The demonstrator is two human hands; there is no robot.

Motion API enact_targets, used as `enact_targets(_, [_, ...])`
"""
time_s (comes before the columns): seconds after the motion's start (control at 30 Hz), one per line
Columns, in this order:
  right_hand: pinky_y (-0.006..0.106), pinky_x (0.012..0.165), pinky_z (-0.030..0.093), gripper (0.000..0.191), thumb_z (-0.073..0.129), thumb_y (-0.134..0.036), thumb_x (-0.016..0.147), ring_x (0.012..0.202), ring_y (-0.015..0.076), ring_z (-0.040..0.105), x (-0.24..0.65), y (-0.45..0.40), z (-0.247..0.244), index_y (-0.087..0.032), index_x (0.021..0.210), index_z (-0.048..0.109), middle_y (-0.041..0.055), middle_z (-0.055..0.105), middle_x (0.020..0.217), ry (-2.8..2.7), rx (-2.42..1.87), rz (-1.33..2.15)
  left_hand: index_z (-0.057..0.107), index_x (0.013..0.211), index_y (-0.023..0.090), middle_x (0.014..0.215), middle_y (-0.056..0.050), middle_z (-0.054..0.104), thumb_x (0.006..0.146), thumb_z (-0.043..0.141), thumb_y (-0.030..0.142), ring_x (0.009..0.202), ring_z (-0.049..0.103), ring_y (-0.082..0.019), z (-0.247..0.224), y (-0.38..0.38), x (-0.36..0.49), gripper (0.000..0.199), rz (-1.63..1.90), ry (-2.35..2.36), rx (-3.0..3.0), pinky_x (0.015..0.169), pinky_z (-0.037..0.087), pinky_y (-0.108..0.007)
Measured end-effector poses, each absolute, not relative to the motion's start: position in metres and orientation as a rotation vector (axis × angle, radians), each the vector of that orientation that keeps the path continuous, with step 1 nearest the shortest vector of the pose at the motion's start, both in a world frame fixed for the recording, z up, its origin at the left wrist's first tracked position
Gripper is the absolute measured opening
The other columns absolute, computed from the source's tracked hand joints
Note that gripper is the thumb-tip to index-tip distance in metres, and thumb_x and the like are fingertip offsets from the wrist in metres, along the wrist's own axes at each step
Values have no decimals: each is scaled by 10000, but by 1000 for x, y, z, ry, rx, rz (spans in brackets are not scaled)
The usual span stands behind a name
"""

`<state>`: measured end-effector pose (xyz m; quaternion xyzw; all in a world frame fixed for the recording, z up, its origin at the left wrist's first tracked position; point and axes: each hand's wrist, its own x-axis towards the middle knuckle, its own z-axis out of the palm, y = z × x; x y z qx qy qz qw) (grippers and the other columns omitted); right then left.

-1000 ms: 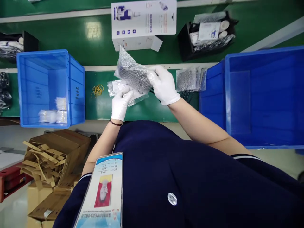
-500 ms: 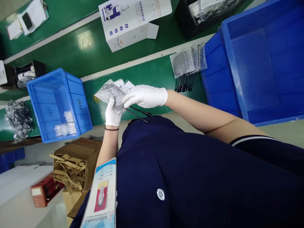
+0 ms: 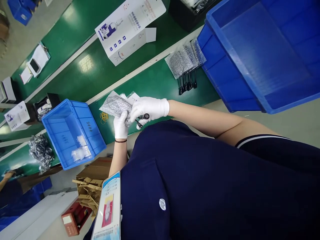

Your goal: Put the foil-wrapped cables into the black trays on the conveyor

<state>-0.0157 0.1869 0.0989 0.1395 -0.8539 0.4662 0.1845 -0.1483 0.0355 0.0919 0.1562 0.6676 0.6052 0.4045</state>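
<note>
Both of my hands wear white gloves. My left hand [image 3: 121, 126] grips the lower edge of a bubble-wrap bag [image 3: 115, 105], its thumb lying on the bag's face. My right hand [image 3: 150, 108] is closed at the bag's right end, around a black cable [image 3: 138, 124] whose round connector ends stick out by the fingers. What the bag contains is hidden by the wrap. Just behind the bag, white printed packets [image 3: 133, 97] lie on the green bench, partly covered by it and by my right hand. Yellow rubber bands [image 3: 104, 117] lie to the left of the bag.
Several bubble-wrapped packs [image 3: 183, 60] with black cables lie at the right, against a big blue bin [image 3: 225, 66]. A blue crate [image 3: 87, 125] with small white packets stands left. A white printed box [image 3: 127, 36] lies behind the bench's pale rail. A co-worker's hand [image 3: 9, 175] shows far left.
The black leads hung loose below the bag; now my right hand has their connector ends gathered in its fingers. The bag stays in my left hand. The whole view has tilted.
</note>
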Motion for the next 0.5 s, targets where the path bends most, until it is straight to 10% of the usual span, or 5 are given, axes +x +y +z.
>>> enact_targets(0.2, [509,1143,293,1243,893,-512,503,1394,386,339,-10,173,71,-135,1522,290,205,359,1506,-2014,-347,1591,663,1112,143,1191,-98,678,745,760,349,1139,616,-250,99,47,-139,432,1233,1887,845,1079,421,-371])
enact_targets(0.5, [361,825,512,581,826,-439,601,959,286,647,-20,208,39,-138,1034,580,85,683,1035,-1956,-1030,1794,638,1186,146,1188,-124,668,903,602,422,1127,601,-275,64,66,-146,396,763,2023,933,1034,435,-404])
